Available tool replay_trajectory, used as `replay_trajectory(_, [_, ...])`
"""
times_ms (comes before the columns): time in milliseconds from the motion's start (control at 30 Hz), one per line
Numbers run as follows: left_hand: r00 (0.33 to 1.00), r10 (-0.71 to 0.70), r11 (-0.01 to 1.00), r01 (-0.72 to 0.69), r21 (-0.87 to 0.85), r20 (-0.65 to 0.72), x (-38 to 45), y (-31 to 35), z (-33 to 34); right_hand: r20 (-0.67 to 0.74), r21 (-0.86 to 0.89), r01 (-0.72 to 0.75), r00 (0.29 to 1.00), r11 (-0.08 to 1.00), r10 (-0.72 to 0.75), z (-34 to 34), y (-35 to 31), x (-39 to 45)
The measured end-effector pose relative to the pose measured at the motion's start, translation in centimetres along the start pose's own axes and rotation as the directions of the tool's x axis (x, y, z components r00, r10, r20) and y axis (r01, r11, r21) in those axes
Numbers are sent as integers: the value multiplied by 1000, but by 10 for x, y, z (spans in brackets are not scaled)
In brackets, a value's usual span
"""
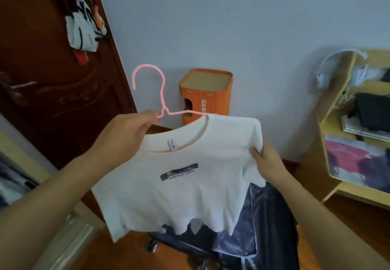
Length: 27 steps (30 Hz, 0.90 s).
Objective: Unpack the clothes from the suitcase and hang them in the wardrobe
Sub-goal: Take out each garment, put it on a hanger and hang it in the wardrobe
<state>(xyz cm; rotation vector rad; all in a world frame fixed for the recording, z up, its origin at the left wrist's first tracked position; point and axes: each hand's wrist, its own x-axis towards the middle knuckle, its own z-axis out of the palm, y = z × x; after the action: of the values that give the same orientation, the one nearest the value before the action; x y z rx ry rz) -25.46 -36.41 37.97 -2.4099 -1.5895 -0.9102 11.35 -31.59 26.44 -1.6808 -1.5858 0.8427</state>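
One head-worn wide-angle camera supplies the only view. It looks forward and down from the person's head, along both forearms toward the hands, which sit close to the lens at mid-frame. The view faces a room corner: pale wall (pixel 242 27) ahead, dark wooden door (pixel 42 111) at left, yellow shelf unit (pixel 331 122) at right, wooden floor (pixel 348 223) below. Straight edges bow near the frame borders.

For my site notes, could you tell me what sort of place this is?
Probably a bedroom at home: a wooden door with bags hung on it, an open shelf of belongings, and a suitcase on the floor.
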Motion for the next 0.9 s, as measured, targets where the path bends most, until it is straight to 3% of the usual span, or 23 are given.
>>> replay_trajectory(67, [998, 54, 974, -63, 218, 45, -10, -26, -19, -130, 117, 33, 991, 993, -18, 15, -15, 4])
replay_trajectory(133, [996, 55, 938, -74, 338, 64, -23, -49, -38, -202, 125, 91, 977, 988, -64, 22, -37, 9])
replay_trajectory(233, [999, 12, 938, -22, 347, 33, -40, -76, -63, -182, 113, 106, 980, 988, -85, 47, -63, 18])
replay_trajectory(333, [998, -31, 945, 14, 326, 47, -56, -103, -77, -192, 29, 328, 929, 944, -317, 84, -114, 20])
replay_trajectory(367, [997, -67, 961, 53, 271, 41, -60, -113, -83, -155, 14, 427, 894, 904, -419, 98, -142, 18])
replay_trajectory(433, [993, -114, 987, 112, 118, 10, -63, -129, -100, 96, -95, 664, 748, 742, -657, 128, -204, 12])
replay_trajectory(500, [996, -84, 992, 88, 91, -42, -63, -141, -126, 344, -198, 810, 585, 552, -735, 162, -261, 2])
replay_trajectory(567, [993, -70, 989, 81, 123, -92, -63, -154, -159, 379, -193, 862, 507, 469, -774, 186, -301, 2])
replay_trajectory(667, [980, -131, 967, 159, 198, -149, -79, -186, -213, 345, -129, 877, 478, 464, -808, 203, -353, 9])
replay_trajectory(733, [954, -256, 900, 293, 321, -153, -100, -213, -242, 334, -27, 851, 503, 525, -797, 211, -385, 15])
replay_trajectory(800, [915, -373, 826, 402, 396, -153, -121, -236, -262, 411, 34, 828, 500, 560, -763, 226, -415, 19])
replay_trajectory(900, [892, -423, 806, 452, 382, -162, -134, -257, -284, 639, 220, 788, 329, 575, -695, 248, -462, 9])
